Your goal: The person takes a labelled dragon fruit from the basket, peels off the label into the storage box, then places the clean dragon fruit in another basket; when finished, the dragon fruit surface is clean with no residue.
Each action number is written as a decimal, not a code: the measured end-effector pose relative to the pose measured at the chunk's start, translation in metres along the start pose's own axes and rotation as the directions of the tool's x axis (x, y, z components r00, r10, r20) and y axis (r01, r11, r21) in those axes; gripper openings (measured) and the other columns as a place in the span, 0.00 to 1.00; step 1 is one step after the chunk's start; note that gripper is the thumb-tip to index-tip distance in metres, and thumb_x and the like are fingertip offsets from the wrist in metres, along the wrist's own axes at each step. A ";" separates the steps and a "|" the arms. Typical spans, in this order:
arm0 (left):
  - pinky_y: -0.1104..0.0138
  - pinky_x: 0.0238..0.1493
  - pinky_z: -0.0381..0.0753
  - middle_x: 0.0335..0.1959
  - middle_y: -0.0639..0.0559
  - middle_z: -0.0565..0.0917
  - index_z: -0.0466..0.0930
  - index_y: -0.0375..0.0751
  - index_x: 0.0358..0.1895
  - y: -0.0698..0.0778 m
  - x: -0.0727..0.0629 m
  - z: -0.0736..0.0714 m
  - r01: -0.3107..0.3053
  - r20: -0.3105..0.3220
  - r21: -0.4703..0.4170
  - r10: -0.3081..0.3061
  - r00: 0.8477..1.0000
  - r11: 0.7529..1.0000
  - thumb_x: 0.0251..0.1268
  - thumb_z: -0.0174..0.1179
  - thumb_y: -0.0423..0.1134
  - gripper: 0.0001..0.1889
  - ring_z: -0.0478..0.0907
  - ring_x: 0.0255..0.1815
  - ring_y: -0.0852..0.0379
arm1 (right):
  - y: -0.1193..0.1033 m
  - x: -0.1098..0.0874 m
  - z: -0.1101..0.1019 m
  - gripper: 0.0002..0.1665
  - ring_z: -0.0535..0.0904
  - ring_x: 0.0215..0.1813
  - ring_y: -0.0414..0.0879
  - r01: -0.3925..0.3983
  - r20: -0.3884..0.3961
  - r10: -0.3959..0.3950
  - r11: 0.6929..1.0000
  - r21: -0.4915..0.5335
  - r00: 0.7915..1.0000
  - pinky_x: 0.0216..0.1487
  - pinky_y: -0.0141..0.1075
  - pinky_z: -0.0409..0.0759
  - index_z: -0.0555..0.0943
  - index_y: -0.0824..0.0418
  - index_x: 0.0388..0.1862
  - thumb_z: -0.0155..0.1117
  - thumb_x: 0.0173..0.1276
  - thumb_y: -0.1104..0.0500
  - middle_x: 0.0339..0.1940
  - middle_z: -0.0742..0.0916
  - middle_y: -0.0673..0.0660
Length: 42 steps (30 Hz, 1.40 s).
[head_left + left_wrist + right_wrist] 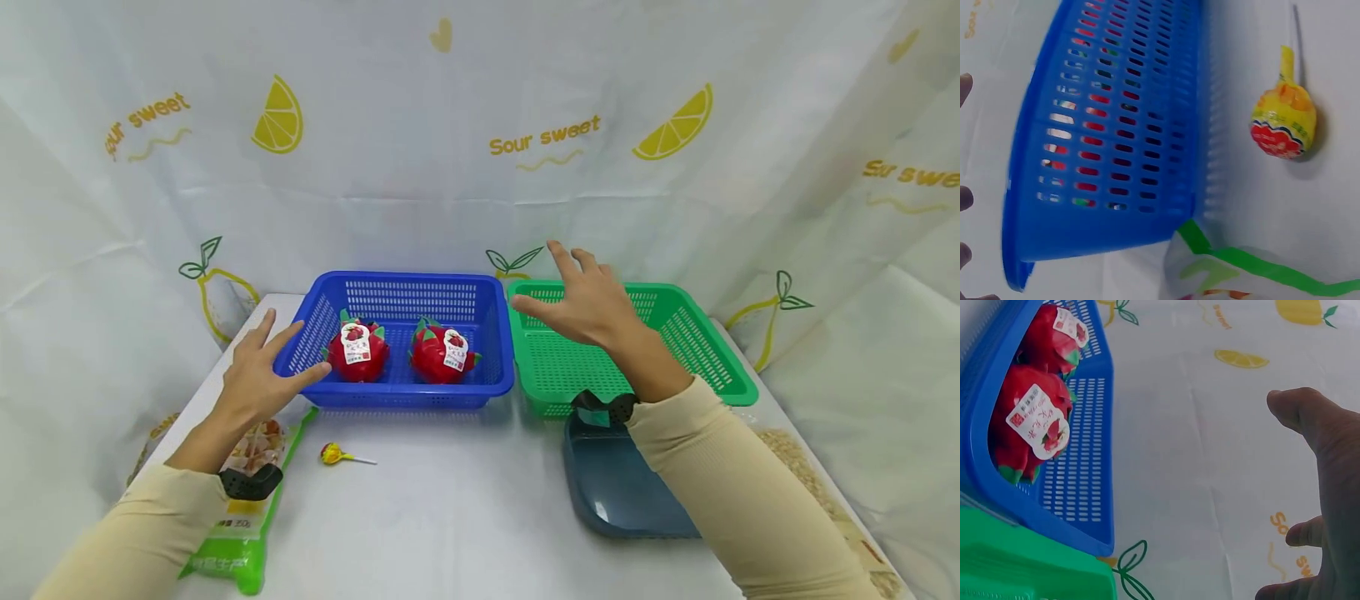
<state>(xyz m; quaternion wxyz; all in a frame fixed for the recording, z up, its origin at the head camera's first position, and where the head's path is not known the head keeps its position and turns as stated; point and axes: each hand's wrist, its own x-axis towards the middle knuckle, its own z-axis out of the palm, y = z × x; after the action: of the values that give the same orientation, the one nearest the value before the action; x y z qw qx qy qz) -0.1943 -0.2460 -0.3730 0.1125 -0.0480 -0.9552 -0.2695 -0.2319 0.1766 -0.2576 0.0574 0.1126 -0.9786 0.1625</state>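
Observation:
My left hand (258, 375), fingers spread and holding nothing, hovers by the left end of the blue basket (420, 398). Over the green basket (555, 367) hangs my right hand (588, 304), its fingers also apart with nothing between them. Two red dragon fruits with green tips and white labels lie in the blue basket: one dragon fruit (358, 354) on the left, another dragon fruit (441, 354) nearer the middle. In the right wrist view, the labelled dragon fruit (1029, 425) shows above the blue rim, and the right thumb (1300, 412) points away from the fingers.
A yellow and red lollipop (332, 453) lies in front of the blue basket. Beneath my left forearm is a green-edged food bag (240, 533). A dark blue-grey tray (622, 492) and a bag of pale grains (795, 462) lie at the right, partly behind my right sleeve.

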 end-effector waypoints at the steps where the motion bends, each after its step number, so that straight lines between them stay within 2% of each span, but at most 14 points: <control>1: 0.23 0.53 0.46 0.77 0.38 0.40 0.57 0.41 0.74 -0.003 -0.001 0.002 0.009 0.004 -0.001 -0.009 1.000 1.000 0.59 0.59 0.64 0.46 0.38 0.72 0.27 | -0.004 0.004 0.005 0.62 0.53 0.70 0.72 -0.003 0.011 0.003 1.000 0.010 1.000 0.60 0.69 0.57 0.44 0.49 0.80 0.50 0.56 0.20 0.75 0.56 0.68; 8: 0.22 0.52 0.44 0.77 0.38 0.40 0.60 0.40 0.73 -0.019 -0.004 0.014 0.061 0.039 -0.055 -0.059 0.997 0.997 0.60 0.58 0.64 0.44 0.37 0.72 0.27 | -0.031 0.025 0.039 0.63 0.58 0.70 0.68 -0.007 0.092 -0.006 0.990 0.138 0.996 0.59 0.65 0.65 0.45 0.50 0.80 0.54 0.55 0.21 0.74 0.59 0.67; 16: 0.23 0.54 0.44 0.77 0.38 0.42 0.60 0.39 0.73 -0.028 -0.005 0.024 0.086 0.073 -0.067 -0.081 0.994 0.994 0.61 0.57 0.65 0.44 0.38 0.73 0.28 | -0.056 0.044 0.074 0.63 0.57 0.72 0.63 -0.002 0.156 -0.032 0.977 0.214 0.987 0.63 0.61 0.63 0.47 0.54 0.79 0.58 0.55 0.24 0.74 0.62 0.64; 23: 0.28 0.58 0.50 0.77 0.38 0.43 0.57 0.30 0.72 -0.030 -0.005 0.028 0.103 0.091 -0.097 -0.094 0.991 0.990 0.61 0.57 0.66 0.48 0.42 0.72 0.27 | -0.069 0.053 0.100 0.63 0.59 0.72 0.60 -0.059 0.223 -0.006 0.957 0.284 0.975 0.64 0.58 0.63 0.48 0.55 0.79 0.61 0.54 0.27 0.74 0.64 0.61; 29: 0.29 0.59 0.49 0.77 0.38 0.44 0.56 0.29 0.72 -0.032 -0.005 0.030 0.099 0.088 -0.098 -0.090 0.992 0.990 0.60 0.57 0.66 0.49 0.44 0.71 0.25 | -0.079 0.059 0.119 0.62 0.59 0.72 0.59 -0.141 0.279 0.045 0.932 0.334 0.959 0.64 0.57 0.64 0.49 0.56 0.79 0.62 0.55 0.28 0.75 0.63 0.61; 33: 0.29 0.59 0.50 0.77 0.38 0.44 0.56 0.29 0.72 -0.032 -0.004 0.030 0.097 0.080 -0.100 -0.090 0.993 0.990 0.60 0.57 0.66 0.49 0.45 0.70 0.25 | -0.080 0.065 0.131 0.63 0.57 0.73 0.60 -0.271 0.344 0.135 0.882 0.386 0.929 0.65 0.57 0.63 0.48 0.57 0.79 0.64 0.55 0.30 0.76 0.60 0.61; 36: 0.29 0.59 0.50 0.77 0.39 0.43 0.56 0.29 0.72 -0.031 -0.003 0.030 0.105 0.085 -0.097 -0.097 0.992 0.990 0.60 0.57 0.66 0.49 0.45 0.71 0.26 | -0.080 0.071 0.140 0.65 0.56 0.73 0.60 -0.387 0.406 0.217 0.829 0.404 0.888 0.65 0.56 0.63 0.46 0.58 0.79 0.66 0.54 0.31 0.76 0.59 0.62; 39: 0.30 0.59 0.50 0.77 0.39 0.43 0.55 0.30 0.73 -0.030 -0.002 0.031 0.115 0.095 -0.097 -0.106 0.990 0.989 0.60 0.57 0.66 0.50 0.45 0.71 0.26 | -0.080 0.074 0.148 0.66 0.58 0.71 0.60 -0.469 0.441 0.281 0.783 0.409 0.853 0.65 0.53 0.65 0.44 0.60 0.79 0.68 0.54 0.33 0.75 0.60 0.63; 42: 0.29 0.59 0.50 0.77 0.40 0.42 0.55 0.30 0.73 -0.030 -0.001 0.032 0.112 0.090 -0.101 -0.103 0.991 0.989 0.60 0.57 0.66 0.50 0.45 0.71 0.25 | -0.082 0.075 0.153 0.65 0.66 0.66 0.59 -0.508 0.440 0.328 0.765 0.395 0.836 0.60 0.50 0.72 0.48 0.61 0.78 0.70 0.53 0.35 0.70 0.67 0.64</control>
<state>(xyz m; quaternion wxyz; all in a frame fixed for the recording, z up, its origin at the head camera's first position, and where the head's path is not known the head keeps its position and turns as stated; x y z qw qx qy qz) -0.2036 -0.2549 -0.4146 0.0544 -0.0136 -0.9447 -0.3231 -0.2962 0.0355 -0.3650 -0.1840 -0.0746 -0.8970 0.3948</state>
